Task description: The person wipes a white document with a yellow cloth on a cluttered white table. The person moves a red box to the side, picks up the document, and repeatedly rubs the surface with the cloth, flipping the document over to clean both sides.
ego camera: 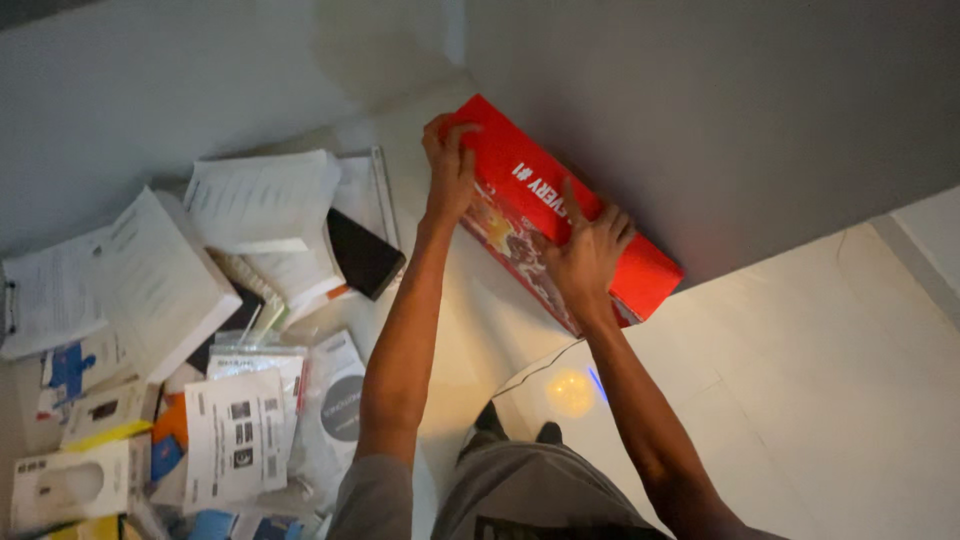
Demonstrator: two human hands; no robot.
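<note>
A long red cardboard box (520, 170) with white lettering and a picture on its side leans against the grey wall (720, 110) on the floor. My left hand (448, 165) grips the box's far upper end, fingers curled over its edge. My right hand (590, 250) lies flat on the box's top face near its lower end, fingers spread. Both arms reach forward from my body at the bottom of the view.
A heap of papers (260, 200), a black flat device (362, 252), plastic bags with printed sheets (240, 430) and small white boxes (70, 485) covers the floor at left. Pale floor tiles (800, 360) lie at right. My feet (515, 430) show below.
</note>
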